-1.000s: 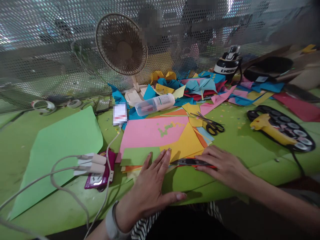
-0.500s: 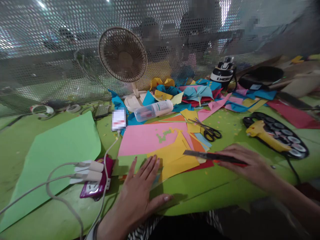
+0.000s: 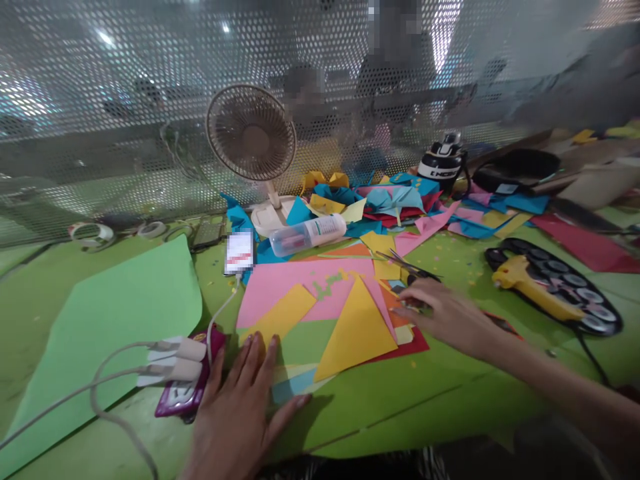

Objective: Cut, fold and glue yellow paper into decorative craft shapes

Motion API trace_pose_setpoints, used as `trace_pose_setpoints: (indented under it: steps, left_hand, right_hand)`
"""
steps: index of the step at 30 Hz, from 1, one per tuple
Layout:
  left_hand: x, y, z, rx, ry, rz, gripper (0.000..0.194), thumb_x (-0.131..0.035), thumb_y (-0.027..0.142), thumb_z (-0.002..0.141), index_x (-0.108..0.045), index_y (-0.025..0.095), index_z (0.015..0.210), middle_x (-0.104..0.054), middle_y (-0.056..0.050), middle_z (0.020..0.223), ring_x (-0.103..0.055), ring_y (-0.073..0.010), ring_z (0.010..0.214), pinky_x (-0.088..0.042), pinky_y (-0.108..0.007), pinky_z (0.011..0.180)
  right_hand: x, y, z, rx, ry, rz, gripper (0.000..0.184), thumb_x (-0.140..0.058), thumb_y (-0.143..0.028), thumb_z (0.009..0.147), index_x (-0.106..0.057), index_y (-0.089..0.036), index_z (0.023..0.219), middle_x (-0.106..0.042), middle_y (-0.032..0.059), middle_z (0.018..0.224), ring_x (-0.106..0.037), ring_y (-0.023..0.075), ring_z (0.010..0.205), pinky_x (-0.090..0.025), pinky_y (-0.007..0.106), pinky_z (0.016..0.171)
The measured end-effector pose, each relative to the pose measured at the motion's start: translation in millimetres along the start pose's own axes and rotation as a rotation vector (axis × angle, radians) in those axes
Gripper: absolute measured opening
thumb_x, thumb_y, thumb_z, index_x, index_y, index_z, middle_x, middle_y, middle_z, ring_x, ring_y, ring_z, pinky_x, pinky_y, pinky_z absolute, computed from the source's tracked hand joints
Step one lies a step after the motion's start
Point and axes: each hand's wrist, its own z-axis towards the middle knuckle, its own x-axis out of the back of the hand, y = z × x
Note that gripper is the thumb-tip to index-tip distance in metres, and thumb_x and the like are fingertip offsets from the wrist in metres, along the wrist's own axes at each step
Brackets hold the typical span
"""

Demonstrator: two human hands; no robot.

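My left hand (image 3: 240,393) lies flat with spread fingers, its tips at the near end of a yellow paper strip (image 3: 287,313). A large yellow paper triangle (image 3: 357,330) rests to its right, over green and pink sheets (image 3: 267,283). My right hand (image 3: 443,310) has its fingers curled round the handles of the black scissors (image 3: 407,265), mostly hiding them. The scissor blades point away to the far left, over yellow scraps. Partly behind my right forearm, the utility knife (image 3: 503,325) lies on the table.
Left are a light green sheet (image 3: 125,300) and a purple power strip (image 3: 183,397) with plugged chargers. Behind stand a fan (image 3: 253,133), a clear bottle (image 3: 307,235), folded paper and a black-and-white flask (image 3: 440,167). A yellow glue gun (image 3: 540,290) lies on a black tray at right.
My right hand has let go of the utility knife and moved left to the scissors. My left hand has shifted left, and the yellow paper now lies as a separate strip and triangle.
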Motion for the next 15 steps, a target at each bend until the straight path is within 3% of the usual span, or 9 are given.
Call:
trace_pose_setpoints:
  steps: [3,6,11,13,15]
  left_hand:
    - [-0.4,-1,5,0.098,0.027,0.038,0.086,-0.040,0.074,0.073,-0.042,0.013,0.134,-0.056,-0.022,0.125,-0.046,-0.0388,0.120,-0.021,-0.059,0.105]
    - [1.2,-2,11,0.137,0.035,0.072,0.085,-0.036,0.075,0.073,-0.049,0.011,0.128,-0.060,-0.022,0.120,-0.048,-0.0394,0.118,-0.024,-0.058,0.103]
    - [9.7,0,22,0.158,0.026,0.067,0.082,-0.035,0.073,0.075,-0.052,0.011,0.125,-0.057,-0.021,0.124,-0.046,-0.0383,0.120,-0.024,-0.060,0.103]
    - [15.9,6,28,0.122,0.032,0.046,0.080,-0.036,0.071,0.076,-0.050,0.011,0.127,-0.050,-0.022,0.132,-0.041,-0.0381,0.125,-0.023,-0.061,0.103]
    - [23.1,14,36,0.045,0.014,-0.022,0.075,-0.037,0.068,0.079,-0.049,0.013,0.129,-0.043,-0.019,0.138,-0.038,-0.0357,0.127,-0.031,-0.056,0.101]
  right_hand:
    - [-9,-20,30,-0.099,-0.127,0.065,0.034,-0.051,-0.054,0.082,-0.061,-0.021,0.083,-0.067,0.0018,0.077,-0.062,0.0173,0.066,-0.043,0.027,0.057]
    - [-20,-28,46,-0.167,-0.173,0.056,0.035,-0.056,-0.057,0.077,-0.058,-0.021,0.075,-0.067,0.0007,0.069,-0.062,0.0181,0.063,-0.037,0.025,0.051]
    - [-30,-33,47,-0.143,-0.209,0.118,0.029,-0.061,-0.048,0.075,-0.055,-0.020,0.068,-0.065,0.0004,0.063,-0.059,0.0162,0.058,-0.031,0.023,0.047]
    - [-31,-35,45,-0.134,-0.257,0.221,0.028,-0.058,-0.045,0.079,-0.053,-0.020,0.068,-0.063,-0.0008,0.059,-0.058,0.0146,0.054,-0.032,0.023,0.047]
    - [-29,-37,44,-0.113,-0.278,0.320,0.028,-0.055,-0.044,0.082,-0.053,-0.020,0.069,-0.061,-0.0019,0.057,-0.056,0.0133,0.052,-0.034,0.023,0.048]
